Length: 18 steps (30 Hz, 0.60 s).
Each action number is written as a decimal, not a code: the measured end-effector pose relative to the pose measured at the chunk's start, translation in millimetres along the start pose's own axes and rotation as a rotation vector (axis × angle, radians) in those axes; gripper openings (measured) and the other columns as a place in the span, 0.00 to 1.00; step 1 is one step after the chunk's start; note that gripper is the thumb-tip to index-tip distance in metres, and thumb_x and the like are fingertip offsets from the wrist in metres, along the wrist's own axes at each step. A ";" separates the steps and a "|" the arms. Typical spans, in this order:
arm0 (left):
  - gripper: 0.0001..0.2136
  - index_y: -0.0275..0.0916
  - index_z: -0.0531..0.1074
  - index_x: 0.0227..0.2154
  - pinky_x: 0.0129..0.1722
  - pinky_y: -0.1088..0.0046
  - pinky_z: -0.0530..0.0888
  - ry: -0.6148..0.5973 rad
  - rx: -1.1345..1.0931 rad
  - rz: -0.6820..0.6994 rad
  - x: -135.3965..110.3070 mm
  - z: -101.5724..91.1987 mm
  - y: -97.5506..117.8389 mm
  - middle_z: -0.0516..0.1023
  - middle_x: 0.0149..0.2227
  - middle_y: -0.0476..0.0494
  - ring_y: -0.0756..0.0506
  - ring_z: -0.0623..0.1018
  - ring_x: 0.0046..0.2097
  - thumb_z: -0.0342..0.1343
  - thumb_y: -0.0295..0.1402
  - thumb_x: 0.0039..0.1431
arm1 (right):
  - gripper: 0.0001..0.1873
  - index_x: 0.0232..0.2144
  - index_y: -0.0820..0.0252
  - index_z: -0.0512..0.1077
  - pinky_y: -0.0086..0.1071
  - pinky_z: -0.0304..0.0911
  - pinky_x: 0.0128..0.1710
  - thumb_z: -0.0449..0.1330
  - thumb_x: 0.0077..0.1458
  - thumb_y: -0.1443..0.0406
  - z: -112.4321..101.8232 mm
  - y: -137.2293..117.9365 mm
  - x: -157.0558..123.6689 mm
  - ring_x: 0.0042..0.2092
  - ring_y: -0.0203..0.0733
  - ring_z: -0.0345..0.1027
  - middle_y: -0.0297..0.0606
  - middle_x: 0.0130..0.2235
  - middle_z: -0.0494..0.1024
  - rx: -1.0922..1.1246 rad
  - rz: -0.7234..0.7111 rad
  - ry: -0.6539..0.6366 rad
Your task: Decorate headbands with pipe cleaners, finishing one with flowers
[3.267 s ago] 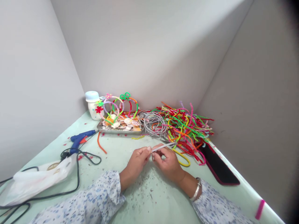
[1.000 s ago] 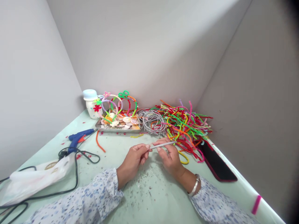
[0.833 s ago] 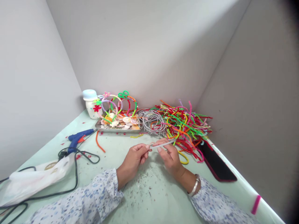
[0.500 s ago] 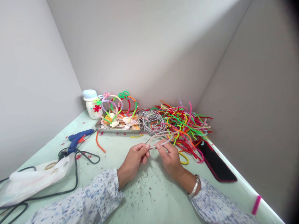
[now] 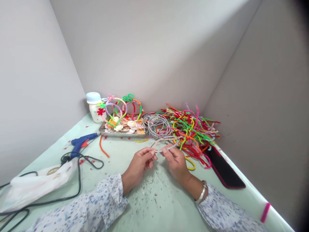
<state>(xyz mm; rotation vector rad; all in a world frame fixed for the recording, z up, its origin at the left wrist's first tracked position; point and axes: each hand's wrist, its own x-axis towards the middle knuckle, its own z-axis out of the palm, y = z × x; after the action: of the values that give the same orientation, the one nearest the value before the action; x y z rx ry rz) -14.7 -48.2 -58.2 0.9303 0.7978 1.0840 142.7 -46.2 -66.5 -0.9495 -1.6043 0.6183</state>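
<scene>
Between my hands is a pale headband (image 5: 166, 139), a thin curved loop that looks pinkish on its far side and lavender-grey on its near side. My left hand (image 5: 142, 161) pinches one part of it between thumb and fingers. My right hand (image 5: 176, 161) grips it a little to the right, thumb on top and fingers curled. Beyond the hands lies a coil of grey wire (image 5: 159, 125). Fingers partly hide where the band is held.
Several finished pipe-cleaner headbands (image 5: 140, 112) stand in a metal tray (image 5: 123, 135) of seashells (image 5: 131, 123). A heap of coloured pipe cleaners (image 5: 193, 125) lies right of it, beside a black flat case (image 5: 224, 170). At left are a blue glue gun (image 5: 79, 141), its cable, a plastic bag (image 5: 41, 187) and a white jar (image 5: 94, 111).
Both hands stay almost in place, still pinching the headband. My left fingertips and right thumb have shifted slightly along it. The whole view has barely moved.
</scene>
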 end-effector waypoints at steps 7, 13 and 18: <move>0.08 0.35 0.70 0.33 0.19 0.81 0.57 -0.005 -0.013 -0.003 -0.9 0.7 0.9 0.71 0.24 0.51 0.57 0.65 0.19 0.58 0.33 0.51 | 0.14 0.24 0.60 0.68 0.32 0.58 0.33 0.53 0.59 0.60 0.8 -0.3 0.2 0.31 0.39 0.63 0.34 0.26 0.69 0.047 0.063 0.000; 0.07 0.35 0.71 0.33 0.19 0.81 0.56 0.003 0.023 0.013 -0.1 0.2 0.5 0.71 0.24 0.51 0.57 0.65 0.19 0.57 0.32 0.52 | 0.16 0.22 0.60 0.67 0.31 0.57 0.31 0.53 0.59 0.59 1.6 2.2 0.7 0.28 0.37 0.61 0.32 0.24 0.68 0.087 0.129 0.006; 0.07 0.36 0.70 0.33 0.19 0.80 0.56 0.009 0.027 0.007 -0.2 0.2 -0.1 0.72 0.24 0.51 0.57 0.65 0.19 0.58 0.33 0.51 | 0.16 0.21 0.61 0.68 0.30 0.57 0.29 0.54 0.58 0.59 2.1 3.3 1.5 0.27 0.37 0.61 0.33 0.23 0.68 0.107 0.159 0.013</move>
<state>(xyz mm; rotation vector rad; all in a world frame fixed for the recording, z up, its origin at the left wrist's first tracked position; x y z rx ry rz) -14.6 -48.4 -58.1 0.9517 0.8192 1.0866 141.4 -43.0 -68.8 -1.0053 -1.4789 0.7982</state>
